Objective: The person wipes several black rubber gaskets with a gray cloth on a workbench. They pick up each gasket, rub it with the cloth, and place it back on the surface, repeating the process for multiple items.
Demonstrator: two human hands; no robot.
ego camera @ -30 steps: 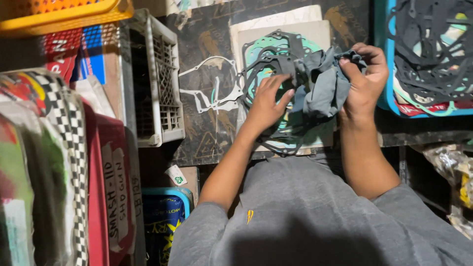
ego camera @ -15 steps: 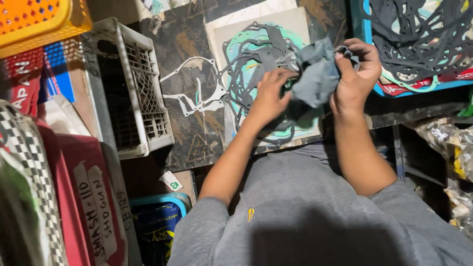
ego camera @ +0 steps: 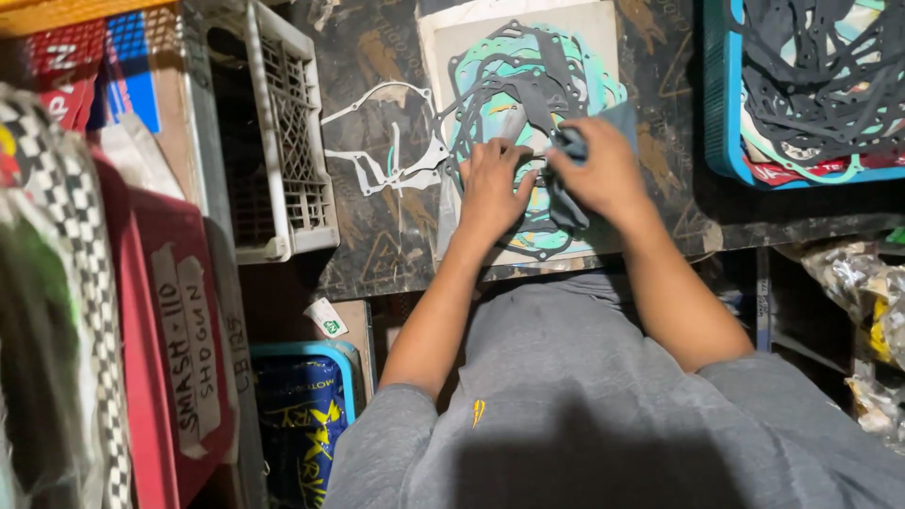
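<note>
We looked straight down over our own grey shirt (ego camera: pixel 603 415) at a dark, worn worktop (ego camera: pixel 377 245) where both of our hands were busy on a pale card sheet (ego camera: pixel 594 28) spread with thin gaskets (ego camera: pixel 528 85) in teal and dark grey. Our left hand (ego camera: pixel 492 188) lay flat on the stack, fingers spread and pressing down on the gaskets near the middle of the sheet, holding nothing closed in it. Our right hand (ego camera: pixel 603 174) sat just beside it, curled tight around a bunched grey cloth (ego camera: pixel 566 203), part of which hung below the palm and lay against the gaskets. To the left of the sheet, a whitish gasket outline (ego camera: pixel 377 151) rested on the bare worktop, apart from the hands. Further left stood a grey plastic crate (ego camera: pixel 283 141) tipped on its side, its lattice wall facing us. At the upper right a blue tray (ego camera: pixel 718 113) held a tangle of dark gaskets, well apart from our hands. Along the left edge we saw red boxes (ego camera: pixel 179 358) with taped labels and a chequered package (ego camera: pixel 66 236), and below the worktop a blue packet (ego camera: pixel 302 415) with yellow markings
</note>
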